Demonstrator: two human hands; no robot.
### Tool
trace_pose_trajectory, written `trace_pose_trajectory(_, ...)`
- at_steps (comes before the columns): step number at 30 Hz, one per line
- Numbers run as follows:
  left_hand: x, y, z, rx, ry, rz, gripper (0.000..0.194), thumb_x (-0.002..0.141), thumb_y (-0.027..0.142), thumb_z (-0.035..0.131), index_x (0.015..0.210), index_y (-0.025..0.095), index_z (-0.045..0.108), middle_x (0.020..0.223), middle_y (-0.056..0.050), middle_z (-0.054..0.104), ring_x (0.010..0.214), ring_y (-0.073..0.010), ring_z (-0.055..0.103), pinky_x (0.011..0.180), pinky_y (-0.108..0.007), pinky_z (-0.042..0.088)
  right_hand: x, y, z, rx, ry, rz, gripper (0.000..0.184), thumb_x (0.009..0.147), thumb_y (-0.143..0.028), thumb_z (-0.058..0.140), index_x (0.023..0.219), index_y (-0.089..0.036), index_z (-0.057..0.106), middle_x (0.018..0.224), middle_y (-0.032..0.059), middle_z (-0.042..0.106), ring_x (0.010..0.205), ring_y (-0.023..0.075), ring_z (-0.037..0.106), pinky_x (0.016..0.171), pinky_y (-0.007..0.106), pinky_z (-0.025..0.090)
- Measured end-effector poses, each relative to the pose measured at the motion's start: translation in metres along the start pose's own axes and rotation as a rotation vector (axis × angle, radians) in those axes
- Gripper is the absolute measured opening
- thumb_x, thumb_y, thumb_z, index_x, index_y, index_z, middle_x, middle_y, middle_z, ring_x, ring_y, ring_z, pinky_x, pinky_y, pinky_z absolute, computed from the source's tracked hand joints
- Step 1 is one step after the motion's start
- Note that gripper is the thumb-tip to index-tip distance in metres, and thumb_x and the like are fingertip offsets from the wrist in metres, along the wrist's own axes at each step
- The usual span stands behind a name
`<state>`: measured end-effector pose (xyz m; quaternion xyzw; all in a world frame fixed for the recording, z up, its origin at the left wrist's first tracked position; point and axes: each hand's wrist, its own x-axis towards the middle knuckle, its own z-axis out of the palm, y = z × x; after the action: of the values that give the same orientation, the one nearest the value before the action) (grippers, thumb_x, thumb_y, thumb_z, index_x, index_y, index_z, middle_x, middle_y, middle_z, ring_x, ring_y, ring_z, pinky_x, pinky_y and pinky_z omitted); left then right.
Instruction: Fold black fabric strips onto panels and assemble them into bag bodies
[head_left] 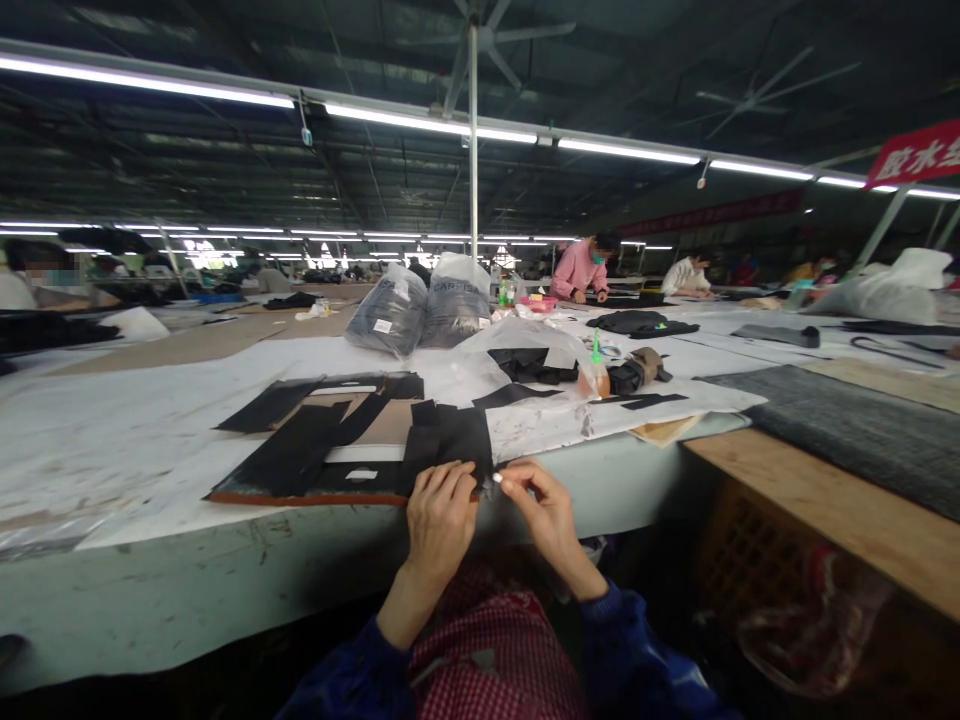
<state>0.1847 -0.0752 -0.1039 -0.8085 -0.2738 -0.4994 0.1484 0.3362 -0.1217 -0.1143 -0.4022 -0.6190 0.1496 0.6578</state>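
A flat stack of black fabric pieces (296, 450), with beige and white strips between them, lies along the front edge of the table. My left hand (441, 515) rests on its near right corner, fingers curled and pressed together on the black fabric. Just to the right, my right hand (546, 508) pinches a small white scrap (497, 478) between thumb and forefinger, close to the fabric's edge. What the scrap is, I cannot make out. A smaller black panel (266, 403) lies behind the stack on the left.
Two plastic-wrapped bundles (388, 312) stand behind the work. A glue bottle with a green nozzle (595, 375) and a clear bag (517, 340) are to the right. A wooden board (817, 500) juts out at the right, above an orange crate (750, 560). A co-worker (576, 270) bends over the far table.
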Motion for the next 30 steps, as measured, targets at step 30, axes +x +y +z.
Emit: trace_pose_trajectory(30, -0.063, -0.163, -0.147, 0.325, -0.197, -0.355, 0.046, 0.088, 0.041, 0.057, 0.127, 0.018, 0.056, 0.119, -0.013, 0.068, 0.113, -0.0293, 0.060, 0.103, -0.048, 0.036, 0.080, -0.015, 0.011, -0.519, -0.665, -0.552, 0.034, 0.098, -0.028, 0.044, 0.129, -0.022, 0.059, 0.108, 0.0103, 0.069, 0.095, 0.0242, 0.064, 0.083, 0.039, 0.053)
